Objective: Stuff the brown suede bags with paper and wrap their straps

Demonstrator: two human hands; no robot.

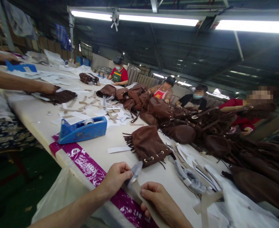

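Over the table's front edge, my left hand [117,179] is closed, pinching a crumpled piece of clear plastic [136,170] between thumb and fingers. My right hand [159,198] grips a long grey-beige strip [135,189], whose upper end meets the plastic. Whether the two are joined, I cannot tell. Just beyond my hands lies a dark brown drawstring bag [150,144] with gold eyelets and fringe, touched by neither hand. Beside it is a white paper strip [119,149].
A blue tape dispenser [83,129] stands near the front edge by purple printed tape [88,163]. Brown bags [158,107] are heaped on the right, with plastic and strips [193,177] nearby. A co-worker's hand [48,88] holds a fringed brown piece at left; several people work across the table.
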